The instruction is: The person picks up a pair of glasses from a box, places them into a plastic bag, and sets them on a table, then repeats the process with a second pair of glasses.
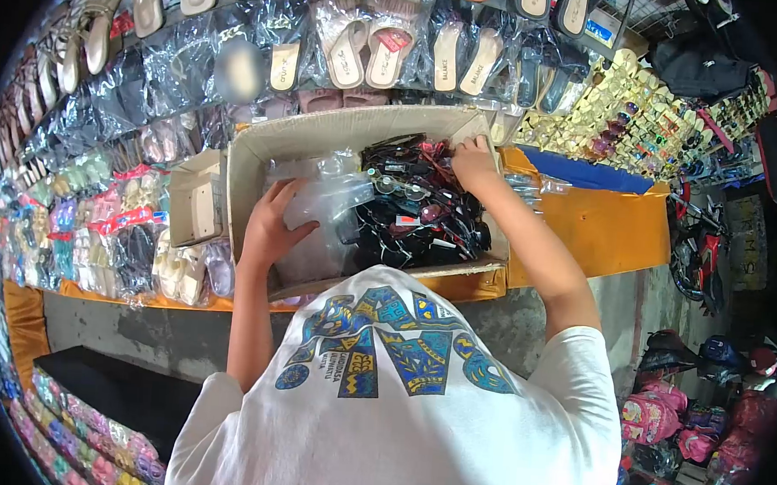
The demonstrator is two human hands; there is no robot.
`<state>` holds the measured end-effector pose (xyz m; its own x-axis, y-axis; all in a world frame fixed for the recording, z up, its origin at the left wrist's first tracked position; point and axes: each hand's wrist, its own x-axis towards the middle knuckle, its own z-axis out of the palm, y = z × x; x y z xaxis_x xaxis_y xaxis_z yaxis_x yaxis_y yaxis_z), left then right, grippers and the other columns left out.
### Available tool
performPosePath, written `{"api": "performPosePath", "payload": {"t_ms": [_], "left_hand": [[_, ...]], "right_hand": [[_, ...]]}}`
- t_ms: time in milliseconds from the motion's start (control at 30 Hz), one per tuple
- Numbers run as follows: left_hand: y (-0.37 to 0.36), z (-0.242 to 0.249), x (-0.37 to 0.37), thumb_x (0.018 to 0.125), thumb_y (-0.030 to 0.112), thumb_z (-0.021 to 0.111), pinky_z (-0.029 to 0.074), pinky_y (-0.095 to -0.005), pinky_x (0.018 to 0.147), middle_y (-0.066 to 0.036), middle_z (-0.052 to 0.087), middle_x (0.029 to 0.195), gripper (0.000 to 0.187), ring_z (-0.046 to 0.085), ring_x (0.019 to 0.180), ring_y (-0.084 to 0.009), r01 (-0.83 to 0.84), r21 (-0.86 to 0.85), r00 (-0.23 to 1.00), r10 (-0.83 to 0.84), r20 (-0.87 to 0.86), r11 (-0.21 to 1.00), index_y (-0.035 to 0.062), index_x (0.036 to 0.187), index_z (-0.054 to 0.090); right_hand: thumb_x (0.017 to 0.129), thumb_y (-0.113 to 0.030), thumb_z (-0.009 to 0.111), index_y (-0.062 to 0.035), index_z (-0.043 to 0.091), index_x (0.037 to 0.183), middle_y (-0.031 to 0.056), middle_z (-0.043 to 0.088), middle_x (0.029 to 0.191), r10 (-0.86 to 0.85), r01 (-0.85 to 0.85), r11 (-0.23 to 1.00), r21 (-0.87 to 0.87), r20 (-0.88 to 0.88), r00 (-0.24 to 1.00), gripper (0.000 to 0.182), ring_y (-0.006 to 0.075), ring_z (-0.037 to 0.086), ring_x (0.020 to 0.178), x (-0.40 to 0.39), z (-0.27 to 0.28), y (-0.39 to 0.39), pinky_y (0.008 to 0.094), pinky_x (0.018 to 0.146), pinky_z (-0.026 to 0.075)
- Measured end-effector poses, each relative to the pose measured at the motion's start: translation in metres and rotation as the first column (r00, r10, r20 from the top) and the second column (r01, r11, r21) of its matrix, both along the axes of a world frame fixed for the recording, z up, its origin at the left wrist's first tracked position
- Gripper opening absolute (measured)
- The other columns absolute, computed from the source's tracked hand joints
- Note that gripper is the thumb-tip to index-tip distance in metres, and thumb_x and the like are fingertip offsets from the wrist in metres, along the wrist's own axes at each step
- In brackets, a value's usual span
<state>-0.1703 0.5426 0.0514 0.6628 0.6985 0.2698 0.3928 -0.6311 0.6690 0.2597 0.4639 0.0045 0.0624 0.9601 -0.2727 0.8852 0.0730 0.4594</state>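
Two bare hands work in an open cardboard box (pixel 261 137) in front of me. The left hand (pixel 274 222) is at the box's left side by the clear plastic bags (pixel 325 194), thumb and fingers apart; whether it touches them I can't tell. The right hand (pixel 475 163) is at the far right corner, fingers bent down beside the heap of eyeglasses (pixel 408 213); I can't tell whether they grip anything. The eyeglasses fill the box's right part. A smaller open carton (pixel 197 200) sits just left, with bagged sandals (pixel 365 50) beyond.
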Motion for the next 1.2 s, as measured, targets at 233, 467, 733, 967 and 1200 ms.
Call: {"api": "performPosePath", "payload": {"t_ms": [233,467,733,967,1200], "left_hand": [[-0.001,-0.002,0.006,0.069,0.007,0.089,0.051,-0.0425,0.103,-0.017,0.062,0.134,0.075,0.061,0.122,-0.0382,0.034,-0.002,0.999,-0.034,0.006,0.999,0.0057,0.138,0.059],[-0.001,-0.003,0.010,0.070,0.009,0.090,0.050,-0.0421,0.105,-0.017,0.062,0.136,0.074,0.060,0.124,-0.0374,0.008,-0.008,0.999,-0.008,-0.045,1.000,0.0049,0.137,0.060],[0.006,0.005,0.021,0.069,0.012,0.090,0.050,-0.0420,0.106,-0.016,0.062,0.137,0.074,0.060,0.125,-0.0375,0.014,-0.065,0.996,-0.019,-0.088,0.998,0.0048,0.137,0.060],[0.007,0.009,0.025,0.069,0.013,0.089,0.050,-0.0441,0.104,-0.018,0.061,0.134,0.076,0.060,0.121,-0.0404,0.039,-0.098,0.999,-0.042,-0.031,0.994,0.0061,0.138,0.059],[0.009,0.005,0.023,0.067,0.012,0.090,0.051,-0.0444,0.102,-0.017,0.062,0.133,0.075,0.060,0.120,-0.0407,0.032,-0.026,0.997,-0.034,-0.072,0.999,0.0059,0.136,0.060]], "right_hand": [[0.088,-0.009,0.064,-0.0084,0.072,0.103,0.0114,0.077,0.098,-0.189,0.207,0.978,0.034,-0.282,0.941,0.017,0.0347,0.074,0.098,-0.010,0.020,0.009,0.0483,0.090,0.054],[0.080,-0.007,0.071,-0.0035,0.055,0.105,0.0205,0.070,0.095,-0.100,0.334,0.908,0.253,-0.644,0.758,0.030,0.0429,0.068,0.095,-0.025,0.073,-0.005,0.0510,0.079,0.054],[0.077,-0.001,0.065,-0.0041,0.057,0.100,0.0164,0.062,0.092,0.293,-0.011,0.882,0.471,-0.530,0.795,0.024,0.0377,0.065,0.087,-0.083,0.025,-0.024,0.0485,0.077,0.052],[0.074,-0.024,0.080,-0.0082,0.063,0.110,0.0111,0.062,0.103,0.136,-0.034,0.986,0.162,-0.672,0.728,0.043,0.0316,0.066,0.101,-0.092,0.013,-0.032,0.0479,0.086,0.050],[0.085,-0.048,0.076,-0.0064,0.069,0.100,0.0175,0.072,0.101,-0.137,0.282,0.959,0.030,-0.823,0.552,0.044,0.0352,0.070,0.093,-0.043,0.013,0.007,0.0463,0.082,0.055]]}}
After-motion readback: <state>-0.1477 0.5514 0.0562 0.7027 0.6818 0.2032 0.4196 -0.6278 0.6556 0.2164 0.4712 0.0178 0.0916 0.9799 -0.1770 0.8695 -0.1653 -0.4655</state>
